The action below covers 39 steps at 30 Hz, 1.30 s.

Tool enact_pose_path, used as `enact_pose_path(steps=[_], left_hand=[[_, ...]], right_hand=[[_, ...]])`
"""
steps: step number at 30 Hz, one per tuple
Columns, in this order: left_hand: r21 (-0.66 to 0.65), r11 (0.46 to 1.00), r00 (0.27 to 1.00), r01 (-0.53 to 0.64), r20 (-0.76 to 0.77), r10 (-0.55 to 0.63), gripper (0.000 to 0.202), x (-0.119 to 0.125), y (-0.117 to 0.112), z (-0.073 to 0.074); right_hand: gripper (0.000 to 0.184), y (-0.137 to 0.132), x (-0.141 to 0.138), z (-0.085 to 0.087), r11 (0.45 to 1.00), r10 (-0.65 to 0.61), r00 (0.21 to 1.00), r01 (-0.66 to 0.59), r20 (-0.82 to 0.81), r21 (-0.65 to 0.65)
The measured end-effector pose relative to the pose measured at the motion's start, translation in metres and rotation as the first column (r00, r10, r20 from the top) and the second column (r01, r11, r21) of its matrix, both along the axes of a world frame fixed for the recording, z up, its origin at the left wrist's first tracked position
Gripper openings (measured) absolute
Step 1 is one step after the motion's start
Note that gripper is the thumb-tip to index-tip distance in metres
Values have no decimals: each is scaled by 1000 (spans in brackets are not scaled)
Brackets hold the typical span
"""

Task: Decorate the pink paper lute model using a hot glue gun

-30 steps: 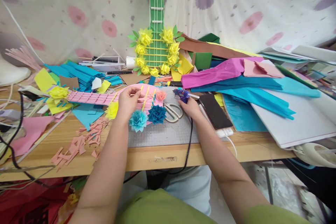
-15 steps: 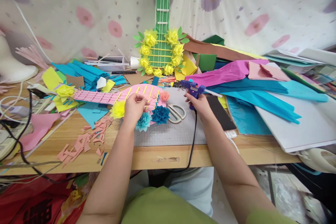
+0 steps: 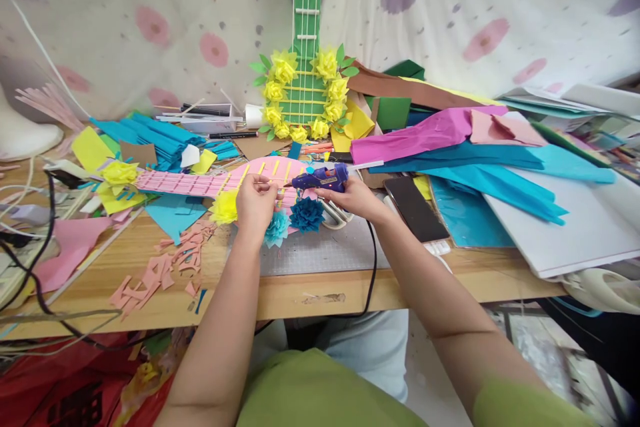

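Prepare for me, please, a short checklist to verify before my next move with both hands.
1. Right hand grips the blue-purple plastic glue gun: ok.
2. Glue gun aimed away from the left hand: not ok, it points toward it, close by.
3. Small item in the left hand: cannot tell, the pinched fingers hide it.
4. Pink guitar-shaped craft supported on the wooden table: ok.
5. Silver metal scissors away from the right hand: not ok, partly hidden close by.

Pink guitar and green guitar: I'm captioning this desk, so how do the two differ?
Pose: the pink guitar lies across the desk; the green guitar stands upright.
Flowers: the pink guitar has blue flowers at its edge; the green guitar shows only yellow flowers.
Both have yellow strips across the body.
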<state>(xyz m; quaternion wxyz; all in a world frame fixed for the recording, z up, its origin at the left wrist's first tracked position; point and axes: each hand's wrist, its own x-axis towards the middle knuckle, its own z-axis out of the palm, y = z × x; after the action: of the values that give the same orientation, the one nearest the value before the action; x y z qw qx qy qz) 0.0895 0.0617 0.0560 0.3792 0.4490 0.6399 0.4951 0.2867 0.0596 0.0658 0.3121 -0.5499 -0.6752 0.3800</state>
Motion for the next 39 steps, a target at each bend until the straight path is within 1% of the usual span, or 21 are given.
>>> enact_pose_path(steps=[2,5,13,20,24,28,30,31,33,34,36,38,39], left_hand=[[5,1000,1000,6,-24,-6,20,0,0,-1],[19,1000,998,18,-59,-17,20,0,-1,-3],[29,999,998,21,-68,-19,20,0,-2,-3],[31,1000,993,0,-119,4,22,0,-1,-6],[42,999,995,-1,-97,5,21,1,-3,-3],[43,999,997,16,-71,-13,21,2,-4,-1],[40,999,996,32,-89,-28,23,2,-4,-1],[32,999,992,38,-123,-34,24,1,-4,-1],[4,999,970,43,-241,-41,24,-2,-4,1],[-11,999,950,39,-311,-40,24,-3,-3,2],[-31,999,903,38,-427,-47,22,-5,0,7],[-36,998,879,58,-471,-68,21,-5,4,12],[-32,997,879,76,-470,-82,21,-5,6,14]], right_hand=[[39,-1,-1,1,1000,18,1000,-18,3,0],[38,0,0,2,1000,2,1000,-2,21,6],[38,1,2,1,1000,0,999,-1,52,11],[39,6,5,-4,999,37,999,-38,17,26],[40,8,4,-4,999,16,1000,-17,8,32],[42,7,4,0,999,-23,999,23,-24,38],[43,8,9,0,998,-61,997,62,-56,26],[43,9,13,-1,995,-93,993,95,-76,22],[44,14,24,-8,981,-187,975,192,-118,36],[45,16,30,-13,966,-244,960,253,-136,54],[45,23,43,-26,918,-368,918,384,-146,96],[46,28,52,-41,857,-489,867,498,-93,133],[46,30,54,-49,836,-527,848,528,-48,152]])
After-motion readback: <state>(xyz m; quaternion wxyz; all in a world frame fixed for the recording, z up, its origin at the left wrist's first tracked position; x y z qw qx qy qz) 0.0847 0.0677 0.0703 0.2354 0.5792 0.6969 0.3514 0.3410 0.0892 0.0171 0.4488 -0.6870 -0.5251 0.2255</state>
